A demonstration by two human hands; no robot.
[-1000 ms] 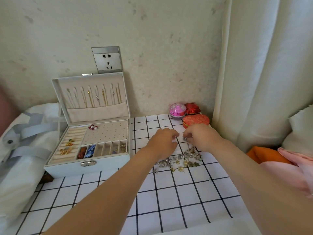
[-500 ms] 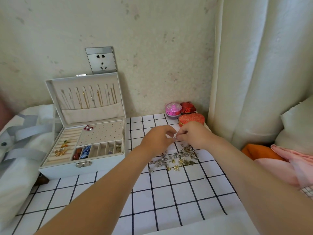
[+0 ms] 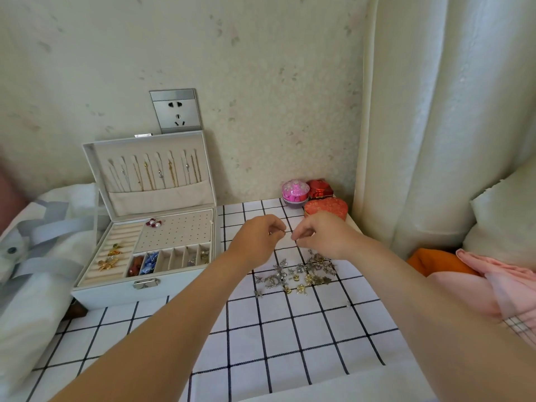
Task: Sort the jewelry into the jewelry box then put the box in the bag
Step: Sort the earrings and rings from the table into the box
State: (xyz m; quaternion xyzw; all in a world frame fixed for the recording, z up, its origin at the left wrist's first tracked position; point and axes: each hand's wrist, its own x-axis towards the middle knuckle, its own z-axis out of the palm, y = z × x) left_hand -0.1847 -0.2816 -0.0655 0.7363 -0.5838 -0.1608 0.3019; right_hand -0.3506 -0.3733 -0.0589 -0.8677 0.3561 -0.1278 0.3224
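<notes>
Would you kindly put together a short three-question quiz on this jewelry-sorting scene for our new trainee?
1. True or false: the jewelry box has its lid shut.
2. Where does the loose jewelry pile lie? A) in the bag; B) on the checked cloth, right of the box; C) inside the box's lid.
3. Fill in: the left hand and right hand both ____ a small silver piece between them.

Key: 1 false, the lid stands open; 2 B; 3 pinch.
</notes>
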